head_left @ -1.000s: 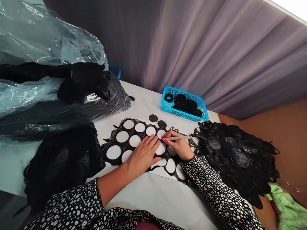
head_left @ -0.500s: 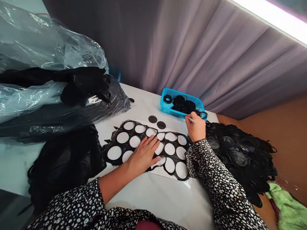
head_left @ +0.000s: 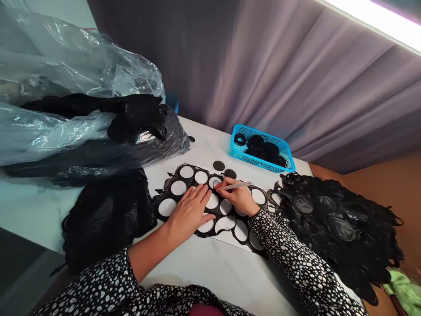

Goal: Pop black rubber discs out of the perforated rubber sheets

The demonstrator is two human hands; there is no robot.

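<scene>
A black sheet (head_left: 190, 182) full of round holes lies over white backing on the table. My left hand (head_left: 189, 210) rests flat on it, fingers stretched out. My right hand (head_left: 241, 199) pinches a slim pale stick-like tool (head_left: 239, 185); its exact kind is unclear. The right fingertips are at a hole in the upper middle of the sheet, where thin dark lines show. Just beyond the sheet lie two dark discs (head_left: 218, 165). The right forearm covers part of the sheet's right side.
A blue basket (head_left: 263, 166) of black round pieces stands behind. To the right is a heap of black perforated scraps (head_left: 342, 237). At left lie a black pile (head_left: 110, 219) and a clear plastic bag (head_left: 138, 74) with black material. A curtain (head_left: 210, 66) hangs behind the table.
My right hand, with the tool, has moved left from the basket's front edge to a hole in the sheet. My left hand stays flat on the sheet. The view has shifted slightly.
</scene>
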